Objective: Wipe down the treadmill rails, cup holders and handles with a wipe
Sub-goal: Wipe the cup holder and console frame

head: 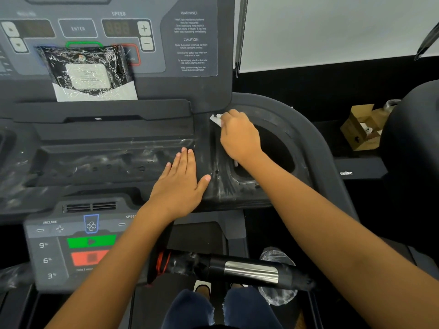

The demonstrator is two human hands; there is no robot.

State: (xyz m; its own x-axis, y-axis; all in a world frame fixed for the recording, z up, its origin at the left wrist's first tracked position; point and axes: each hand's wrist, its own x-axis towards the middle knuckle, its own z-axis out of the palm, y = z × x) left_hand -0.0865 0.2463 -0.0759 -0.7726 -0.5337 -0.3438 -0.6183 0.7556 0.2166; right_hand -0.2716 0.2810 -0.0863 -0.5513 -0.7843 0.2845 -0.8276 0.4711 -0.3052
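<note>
My right hand [240, 137] grips a white wipe [216, 119] at the upper left rim of the treadmill's right cup holder [276, 148], a round dark well with a dusty, smeared rim. The wipe pokes out past my fingers against the console's black surface. My left hand [181, 184] rests flat, fingers straight, on the console tray [107, 160] just left of the cup holder. A black handle with a silver sensor band [249, 271] crosses below my forearms. The curved right rail [316, 143] wraps around the cup holder.
A black pack of wipes [88, 72] leans on the upper display panel [190, 41]. A lower control panel with green and red buttons [90, 250] sits bottom left. An open cardboard box [363, 129] stands on the floor at right. My legs [221, 309] are below.
</note>
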